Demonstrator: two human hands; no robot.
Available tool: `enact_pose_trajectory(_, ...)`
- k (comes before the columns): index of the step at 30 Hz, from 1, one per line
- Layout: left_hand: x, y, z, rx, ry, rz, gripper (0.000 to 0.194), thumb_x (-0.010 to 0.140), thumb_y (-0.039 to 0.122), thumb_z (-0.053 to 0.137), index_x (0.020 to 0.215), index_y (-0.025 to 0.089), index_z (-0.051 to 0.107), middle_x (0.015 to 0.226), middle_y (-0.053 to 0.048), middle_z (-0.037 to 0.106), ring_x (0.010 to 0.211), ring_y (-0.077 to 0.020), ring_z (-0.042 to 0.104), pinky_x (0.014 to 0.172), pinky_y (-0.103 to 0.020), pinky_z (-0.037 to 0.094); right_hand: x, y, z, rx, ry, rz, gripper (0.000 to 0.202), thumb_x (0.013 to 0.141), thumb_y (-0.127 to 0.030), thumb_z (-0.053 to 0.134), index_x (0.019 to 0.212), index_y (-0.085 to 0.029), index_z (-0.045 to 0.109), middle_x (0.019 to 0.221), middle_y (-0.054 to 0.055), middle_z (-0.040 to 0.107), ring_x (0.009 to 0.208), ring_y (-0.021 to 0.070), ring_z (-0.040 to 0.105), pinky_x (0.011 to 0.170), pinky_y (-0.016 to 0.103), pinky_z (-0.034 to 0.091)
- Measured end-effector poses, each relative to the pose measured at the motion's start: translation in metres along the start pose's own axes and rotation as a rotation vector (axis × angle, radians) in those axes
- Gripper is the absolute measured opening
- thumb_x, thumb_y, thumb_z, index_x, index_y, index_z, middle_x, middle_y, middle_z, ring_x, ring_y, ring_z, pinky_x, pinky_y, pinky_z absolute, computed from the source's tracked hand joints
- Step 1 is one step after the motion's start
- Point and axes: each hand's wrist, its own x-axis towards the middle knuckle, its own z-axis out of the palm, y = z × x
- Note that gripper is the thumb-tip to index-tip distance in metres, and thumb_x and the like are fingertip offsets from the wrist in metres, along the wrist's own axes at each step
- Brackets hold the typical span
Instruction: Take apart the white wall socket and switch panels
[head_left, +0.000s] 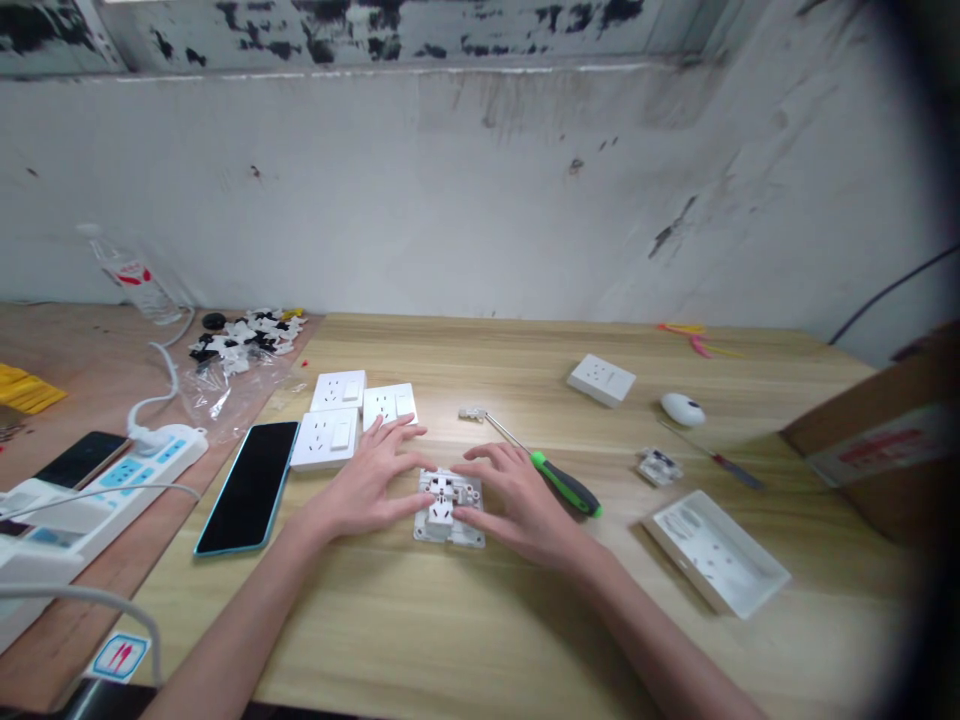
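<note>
A white wall socket (441,512) lies face up on the wooden table between my hands, its mounting frame exposed around the socket insert. My left hand (375,478) reaches it from the left, thumb against the insert and index finger at the frame's upper edge. The other left fingers stretch out toward the finished socket plates. From the right, my right hand (517,500) has its thumb by the insert's lower right and its bent fingers over the frame's upper right. A green-and-black screwdriver (568,485) lies just beyond my right hand, its tip near a small white part (472,414).
White socket plates (324,437) and a phone (250,488) lie on the left, near a power strip (142,470). Right are an open white box (716,555), a small module (660,467), another screwdriver (739,470), a white socket (601,379) and a cardboard box (885,450).
</note>
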Motion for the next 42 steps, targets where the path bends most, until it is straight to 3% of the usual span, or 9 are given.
enact_pose_trajectory(15,-0.0005,-0.0014,0.0056,-0.032,-0.012,-0.026,0.026,0.083,0.043,0.064,0.105,0.029,0.065,0.136,-0.006,0.049,0.138,-0.0288,0.03,0.112,-0.06,0.02,0.0017,-0.005,0.007,-0.006,-0.049,0.003,0.046,0.079,-0.049,0.066,0.12,-0.031,0.062,0.118,0.008,0.06,0.11,0.0248,0.051,0.095,0.043,0.036)
enact_pose_trajectory(42,0.0002,0.0008,0.0092,-0.022,-0.045,-0.052,0.025,0.084,0.044,0.06,0.102,0.027,0.064,0.138,-0.006,0.047,0.139,-0.0295,0.026,0.114,-0.059,0.012,0.0021,0.0014,0.0099,-0.015,-0.122,-0.006,0.049,0.08,-0.053,0.062,0.124,-0.03,0.058,0.126,0.006,0.057,0.125,0.0253,0.043,0.102,0.043,0.032)
